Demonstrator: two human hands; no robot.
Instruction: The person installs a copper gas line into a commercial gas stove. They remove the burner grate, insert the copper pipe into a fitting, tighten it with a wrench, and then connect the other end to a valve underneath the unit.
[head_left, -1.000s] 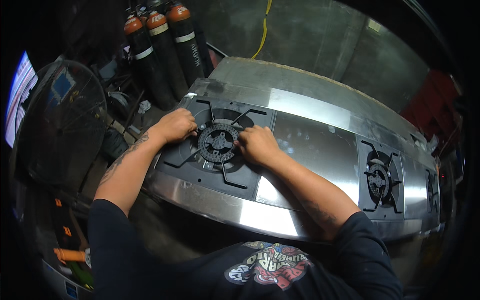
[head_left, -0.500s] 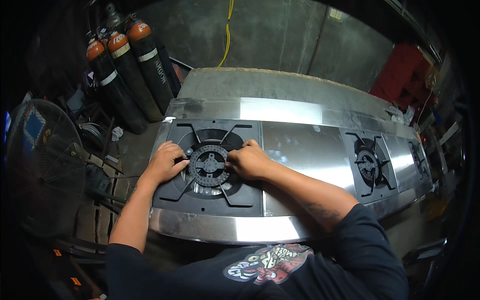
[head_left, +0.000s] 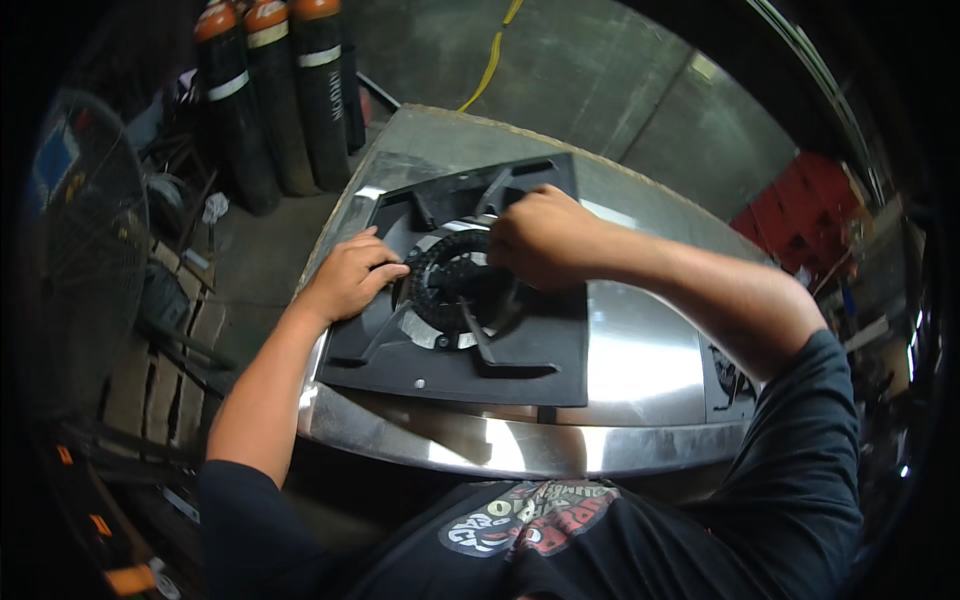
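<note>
A square black stove grate plate (head_left: 530,389) with raised pan arms is lifted and tilted above the steel stove top (head_left: 640,345). My left hand (head_left: 352,277) is closed on the plate at the left of its round opening, thumb toward the ring. On the opening's right side, my right hand (head_left: 545,238) makes a fist around the plate's inner edge; its fingertips are hidden. Through the opening shows a dark, blurred round burner (head_left: 440,285).
A second burner (head_left: 730,383) lies partly behind my right arm. Gas cylinders (head_left: 325,100) stand at the far left, a fan (head_left: 90,240) nearer left. A red cabinet (head_left: 800,215) is at the far right, and a yellow cable (head_left: 490,70) hangs at the wall.
The grate plate has come up off the stove top and turned, with both hands holding it. My right hand has risen and moved away from me. The whole view has tilted.
</note>
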